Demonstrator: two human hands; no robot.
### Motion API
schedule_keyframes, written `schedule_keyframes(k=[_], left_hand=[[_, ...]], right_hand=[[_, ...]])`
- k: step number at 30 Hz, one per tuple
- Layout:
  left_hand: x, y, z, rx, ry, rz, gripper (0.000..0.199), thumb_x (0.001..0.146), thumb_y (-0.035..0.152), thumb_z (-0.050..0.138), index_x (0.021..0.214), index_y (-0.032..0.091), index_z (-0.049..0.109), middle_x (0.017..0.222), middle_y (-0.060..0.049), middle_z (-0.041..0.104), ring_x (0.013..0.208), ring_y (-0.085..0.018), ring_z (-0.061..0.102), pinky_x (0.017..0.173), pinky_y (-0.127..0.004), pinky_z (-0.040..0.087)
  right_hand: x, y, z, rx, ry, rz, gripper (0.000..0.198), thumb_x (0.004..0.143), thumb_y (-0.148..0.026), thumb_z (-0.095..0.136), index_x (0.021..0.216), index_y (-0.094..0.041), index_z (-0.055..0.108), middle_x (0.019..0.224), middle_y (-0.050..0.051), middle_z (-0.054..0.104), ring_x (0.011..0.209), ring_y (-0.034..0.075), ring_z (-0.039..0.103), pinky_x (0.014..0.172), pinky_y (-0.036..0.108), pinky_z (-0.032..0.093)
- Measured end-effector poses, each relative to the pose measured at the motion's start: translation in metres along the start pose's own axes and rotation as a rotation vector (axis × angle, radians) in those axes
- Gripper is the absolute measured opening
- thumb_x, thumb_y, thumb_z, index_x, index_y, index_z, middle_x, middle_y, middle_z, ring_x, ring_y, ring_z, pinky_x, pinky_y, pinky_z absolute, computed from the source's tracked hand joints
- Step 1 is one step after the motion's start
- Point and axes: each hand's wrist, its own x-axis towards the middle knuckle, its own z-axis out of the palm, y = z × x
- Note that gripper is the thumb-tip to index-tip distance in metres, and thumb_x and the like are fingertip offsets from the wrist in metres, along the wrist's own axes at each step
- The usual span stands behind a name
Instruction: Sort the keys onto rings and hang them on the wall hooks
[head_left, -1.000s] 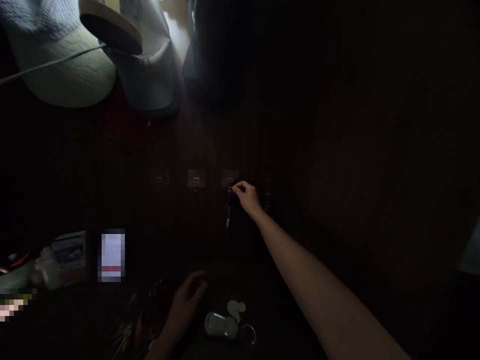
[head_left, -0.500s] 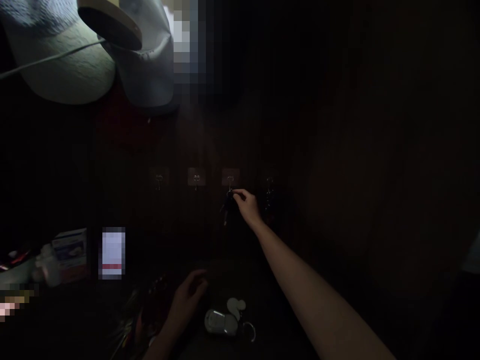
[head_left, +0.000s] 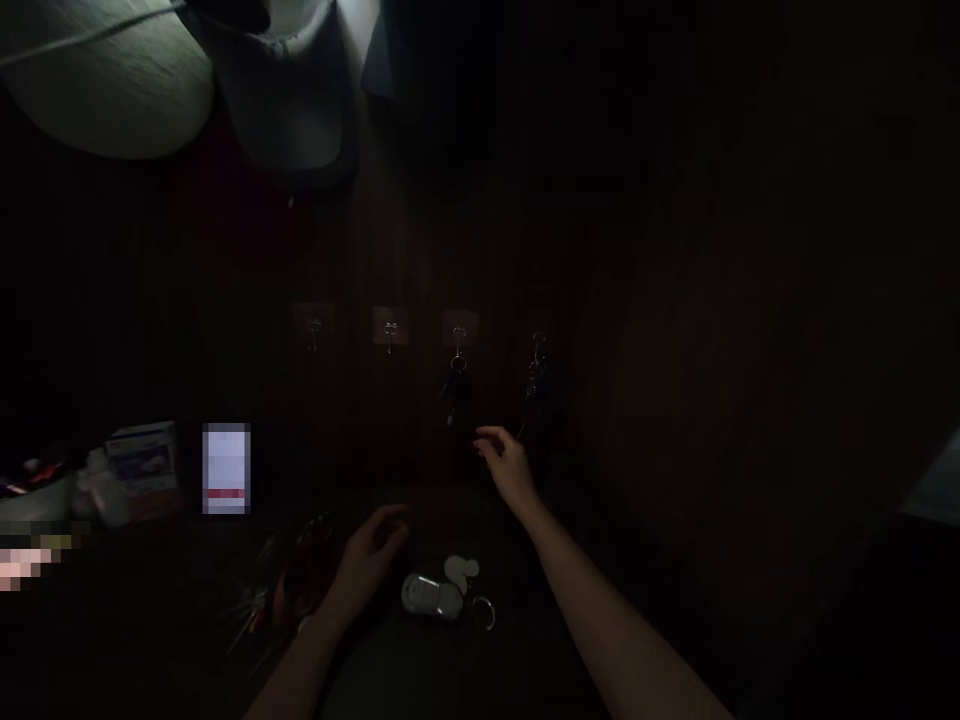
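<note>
A bunch of keys [head_left: 454, 388] hangs by its ring from the third wall hook [head_left: 459, 333]. Below and right of it, my right hand [head_left: 508, 468] is off the keys, thumb and fingers a little apart with nothing between them. My left hand [head_left: 373, 548] is low over the dark surface, fingers curved and parted from the thumb, holding nothing. Just right of it lies a pale key fob [head_left: 433, 596] with a white tag [head_left: 460, 572] and a metal key ring [head_left: 484, 613]. Dim loose keys [head_left: 247, 618] lie left of my left forearm.
More keys [head_left: 535, 380] hang from the rightmost hook. Two hooks [head_left: 390, 330] further left hold nothing visible. Caps [head_left: 285, 110] hang at the upper left. A box [head_left: 146, 470] and a white bottle [head_left: 103, 488] stand at the left, near a blurred bright rectangle [head_left: 226, 468]. The scene is very dark.
My right hand has let go of the key ring and drawn down and to the right, leaving the keys on the hook. My left hand has stayed about where it was.
</note>
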Motion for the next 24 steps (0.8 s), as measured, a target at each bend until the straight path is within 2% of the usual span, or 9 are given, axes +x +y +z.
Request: schedule_keyframes(k=[8,13,17,20,22,24], left_hand=[[0.001,-0.005,0.0,-0.004,0.034,0.011,0.041,0.071,0.045,0.058,0.104,0.019,0.06,0.088,-0.003,0.065,0.085,-0.017,0.06,0.075,-0.027,0.046],[0.001,-0.005,-0.001,-0.011,0.03,0.022,0.041,0.071,0.043,0.059,0.104,0.019,0.059,0.09,-0.003,0.065,0.084,-0.016,0.06,0.074,-0.026,0.046],[0.001,-0.003,0.0,-0.02,0.026,0.017,0.04,0.071,0.043,0.059,0.103,0.018,0.059,0.089,-0.003,0.065,0.083,-0.016,0.06,0.075,-0.027,0.046],[0.0,0.001,-0.001,-0.019,0.052,0.023,0.04,0.07,0.043,0.058,0.101,0.018,0.058,0.088,-0.003,0.064,0.085,-0.018,0.06,0.075,-0.028,0.047],[-0.001,0.003,-0.001,0.005,0.091,0.041,0.039,0.07,0.044,0.058,0.1,0.018,0.058,0.09,-0.003,0.064,0.088,-0.018,0.06,0.077,-0.028,0.047],[-0.002,0.005,-0.002,0.046,0.138,0.073,0.037,0.071,0.044,0.057,0.099,0.019,0.058,0.094,-0.003,0.065,0.092,-0.019,0.059,0.081,-0.029,0.046]], right_hand=[[-0.055,0.036,-0.003,0.017,-0.13,0.117,0.018,0.067,-0.031,0.056,0.08,-0.021,0.063,0.072,0.001,0.065,0.068,0.017,0.06,0.064,0.029,0.045],[-0.069,0.039,-0.013,0.01,-0.221,0.18,0.017,0.07,-0.029,0.055,0.082,-0.02,0.063,0.075,0.001,0.066,0.066,0.016,0.062,0.059,0.028,0.046],[-0.075,0.035,-0.021,-0.033,-0.239,0.206,0.017,0.075,-0.027,0.051,0.086,-0.02,0.062,0.079,0.002,0.066,0.065,0.016,0.063,0.055,0.027,0.045],[-0.091,0.029,-0.016,-0.12,-0.261,0.117,0.017,0.078,-0.023,0.047,0.086,-0.022,0.062,0.08,0.002,0.066,0.069,0.016,0.063,0.063,0.029,0.047],[-0.106,0.024,-0.008,-0.201,-0.256,-0.052,0.018,0.08,-0.021,0.047,0.087,-0.023,0.063,0.086,0.002,0.066,0.081,0.017,0.062,0.073,0.03,0.046],[-0.121,0.018,0.0,-0.296,-0.269,-0.186,0.021,0.083,-0.019,0.044,0.09,-0.024,0.063,0.089,0.003,0.065,0.086,0.017,0.059,0.076,0.029,0.045]])
